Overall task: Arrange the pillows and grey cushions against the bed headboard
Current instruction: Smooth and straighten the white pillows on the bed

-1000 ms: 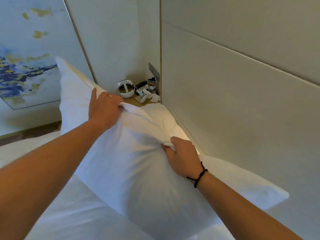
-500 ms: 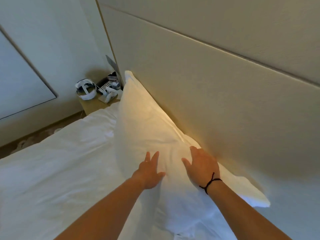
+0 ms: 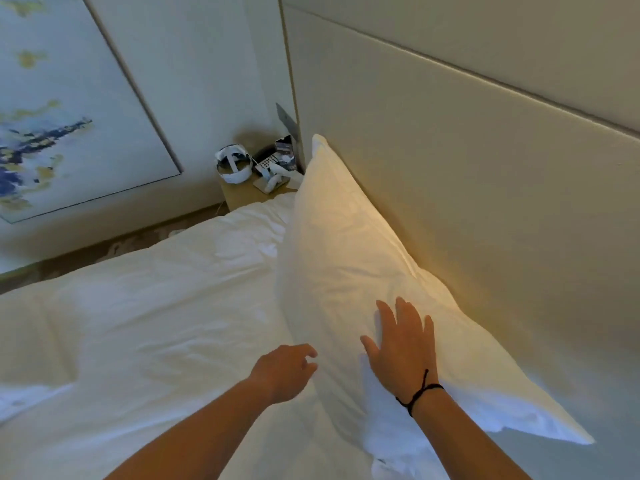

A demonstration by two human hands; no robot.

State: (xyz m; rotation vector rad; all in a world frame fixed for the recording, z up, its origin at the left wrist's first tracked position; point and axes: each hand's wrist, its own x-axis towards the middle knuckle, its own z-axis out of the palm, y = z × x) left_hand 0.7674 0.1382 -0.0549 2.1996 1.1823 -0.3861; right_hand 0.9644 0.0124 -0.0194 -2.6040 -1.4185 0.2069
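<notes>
Pillow [image 3: 349,258] was propped vs. headboard [image 3: 467,174], under right hand [image 3: 401,348], which was pressed flat, fingers spread. Left hand [image 3: 284,372] was held just beside it, loosely curled, prob. empty. Step judged: settling. Next: remaining pillows, grey cushions to be fetched; none were seen.

No readable text, labels or numbers.

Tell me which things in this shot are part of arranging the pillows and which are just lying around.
Part of the job:
white pillow
headboard
right hand, flat on the pillow
left hand, off the pillow

Lying about:
white headset
phone
nightstand
wall painting
</notes>
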